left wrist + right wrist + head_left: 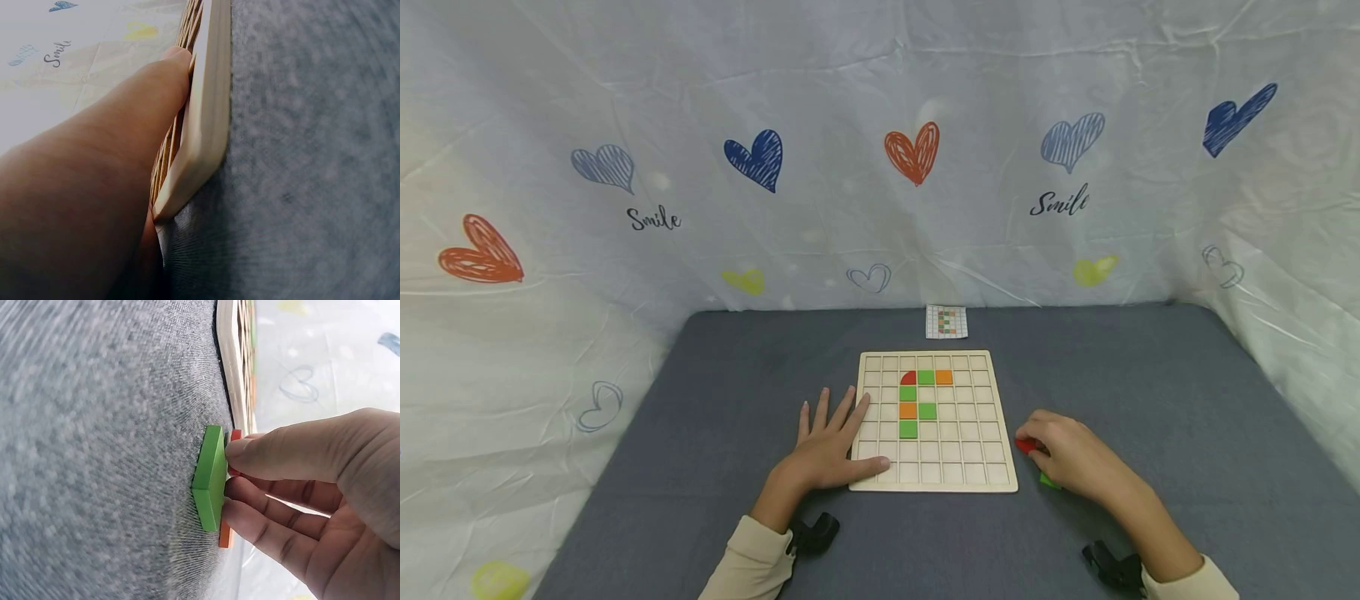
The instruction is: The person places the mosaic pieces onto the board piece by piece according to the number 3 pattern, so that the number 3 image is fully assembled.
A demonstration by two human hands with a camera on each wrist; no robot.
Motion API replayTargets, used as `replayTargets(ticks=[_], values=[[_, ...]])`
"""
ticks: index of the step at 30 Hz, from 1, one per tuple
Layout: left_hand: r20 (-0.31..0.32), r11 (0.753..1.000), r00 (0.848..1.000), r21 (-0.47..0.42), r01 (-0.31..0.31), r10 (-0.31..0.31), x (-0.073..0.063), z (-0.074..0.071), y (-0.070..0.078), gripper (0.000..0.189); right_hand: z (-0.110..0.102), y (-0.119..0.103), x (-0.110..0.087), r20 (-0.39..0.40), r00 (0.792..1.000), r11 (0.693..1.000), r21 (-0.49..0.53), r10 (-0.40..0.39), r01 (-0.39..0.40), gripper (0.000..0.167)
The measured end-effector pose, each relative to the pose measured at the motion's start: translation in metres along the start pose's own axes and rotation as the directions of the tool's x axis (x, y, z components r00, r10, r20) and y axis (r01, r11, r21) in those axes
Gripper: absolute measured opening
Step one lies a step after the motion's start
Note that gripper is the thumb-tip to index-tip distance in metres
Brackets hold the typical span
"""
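Observation:
A pale wooden grid board (962, 454) lies flat on the grey cloth. Spread across its left edge, my left hand (826, 458) rests with fingers straight, the thumb (169, 81) on the grid near the lower left corner. To the right of the board, my right hand (1078, 457) pinches a red tile (1025, 447) between thumb and fingers, low over the cloth. Just under that hand lies a green tile (209, 478), partly covered in the head view. An orange tile (225, 535) shows behind it in the right wrist view.
On the grid sit a red rounded tile (909, 379), several green tiles (907, 429) and two orange tiles (907, 410). A small printed pattern card (947, 322) lies beyond the board's far edge. A white curtain (820, 250) hangs behind the table.

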State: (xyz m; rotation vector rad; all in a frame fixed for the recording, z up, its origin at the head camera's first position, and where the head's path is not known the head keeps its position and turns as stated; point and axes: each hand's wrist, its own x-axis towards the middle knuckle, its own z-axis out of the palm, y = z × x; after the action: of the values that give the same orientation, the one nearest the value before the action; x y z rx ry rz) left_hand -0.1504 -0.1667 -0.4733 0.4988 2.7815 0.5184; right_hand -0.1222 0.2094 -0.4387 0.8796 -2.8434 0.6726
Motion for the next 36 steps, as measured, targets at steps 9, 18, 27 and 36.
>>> replayTargets(ticks=[9, 18, 27, 36], values=[[0.014, 1.0, 1.0, 0.006, 0.0, 0.0, -0.004, -0.007, 0.005, 0.107, 0.001, -0.005, 0.002, 0.014, 1.0, 0.999, 0.054, 0.009, -0.01, 0.021], [-0.002, 1.0, 1.0, 0.016, -0.008, 0.008, -0.001, 0.0, 0.001, 0.108, 0.004, -0.012, 0.003, 0.033, 0.999, 0.995, 0.094, -0.04, 0.037, 0.02], [-0.025, 1.0, 1.0, 0.007, -0.004, 0.004, 0.001, 0.003, -0.001, 0.11, 0.009, -0.014, 0.006, 0.029, 0.995, 0.986, 0.142, -0.092, 0.087, 0.021], [-0.003, 1.0, 1.0, 0.011, -0.007, 0.007, -0.002, -0.006, 0.006, 0.107, 0.011, -0.021, 0.013, 0.045, 0.992, 0.983, 0.149, -0.114, 0.106, 0.02]])
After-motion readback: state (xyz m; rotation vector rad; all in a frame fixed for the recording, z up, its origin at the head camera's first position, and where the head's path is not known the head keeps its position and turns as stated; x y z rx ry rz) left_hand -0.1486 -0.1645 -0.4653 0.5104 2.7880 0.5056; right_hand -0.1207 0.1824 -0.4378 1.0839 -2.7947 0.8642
